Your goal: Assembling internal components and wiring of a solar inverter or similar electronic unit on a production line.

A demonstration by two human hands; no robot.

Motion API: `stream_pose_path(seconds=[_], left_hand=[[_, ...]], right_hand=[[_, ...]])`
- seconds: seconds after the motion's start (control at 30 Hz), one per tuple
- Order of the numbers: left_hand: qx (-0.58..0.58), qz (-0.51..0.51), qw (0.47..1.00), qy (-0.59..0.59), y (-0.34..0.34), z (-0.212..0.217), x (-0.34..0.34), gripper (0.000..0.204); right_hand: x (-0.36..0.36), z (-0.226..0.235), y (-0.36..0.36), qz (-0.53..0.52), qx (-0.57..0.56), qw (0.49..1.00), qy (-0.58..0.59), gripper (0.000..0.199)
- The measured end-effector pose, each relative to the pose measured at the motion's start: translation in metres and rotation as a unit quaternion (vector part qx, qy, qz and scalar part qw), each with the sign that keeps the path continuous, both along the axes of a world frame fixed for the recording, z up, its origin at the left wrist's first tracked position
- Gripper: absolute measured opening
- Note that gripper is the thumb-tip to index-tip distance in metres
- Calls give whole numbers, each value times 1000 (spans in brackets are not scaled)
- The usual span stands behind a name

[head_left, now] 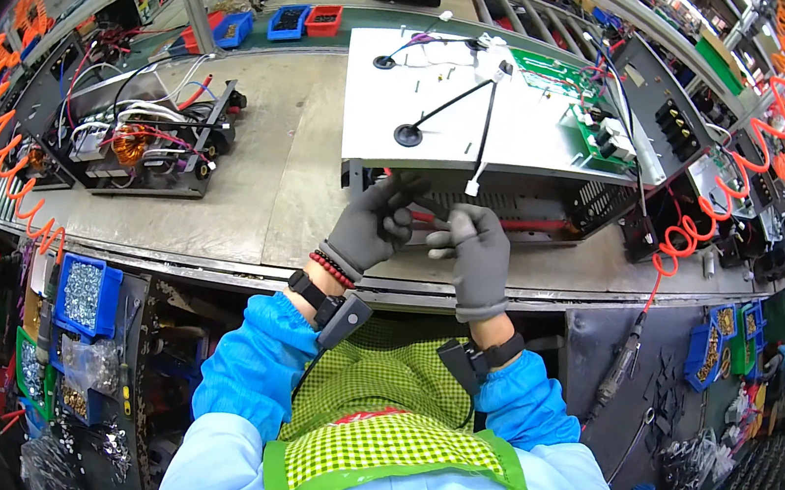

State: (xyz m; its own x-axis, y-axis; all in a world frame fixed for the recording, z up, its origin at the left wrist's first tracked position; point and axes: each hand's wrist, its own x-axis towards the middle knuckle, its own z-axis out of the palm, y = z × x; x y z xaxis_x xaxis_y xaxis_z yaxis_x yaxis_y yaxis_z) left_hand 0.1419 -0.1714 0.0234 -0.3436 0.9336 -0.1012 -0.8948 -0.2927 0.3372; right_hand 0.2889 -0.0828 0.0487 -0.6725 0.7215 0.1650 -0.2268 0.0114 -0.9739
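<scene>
Both my hands wear grey gloves and meet at the front of a dark metal chassis topped by a white panel. A red cable runs along the chassis front and passes behind my fingers. My left hand is closed, its fingers curled at the left end of the cable's visible stretch. Close beside it, my right hand has thumb and fingers pinched together; what lies in the pinch is too small to make out. A black lead with a white connector hangs over the panel edge just above my right hand.
Green circuit boards sit on the panel's right part. An open unit with wires and a copper coil stands at the left. Blue and red bins line the back. Coiled orange hoses hang at both sides; a screwdriver tool lies lower right.
</scene>
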Motion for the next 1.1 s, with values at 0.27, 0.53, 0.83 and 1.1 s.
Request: stream_pose_path(seconds=[0.27, 0.53, 0.83, 1.1], left_hand=[[-116, -3, 818, 563, 13, 36, -21, 27], [-218, -25, 695, 684, 8, 27, -31, 25], [-207, -63, 698, 683, 9, 19, -37, 18], [-209, -27, 538, 816, 17, 14, -42, 17]], right_hand=[[-31, -69, 42, 293, -550, 779, 64, 18], [-54, -90, 49, 157, 63, 971, -168, 26], [-28, -85, 54, 45, 560, 768, -308, 36], [-28, -88, 57, 63, 584, 745, -316, 48]])
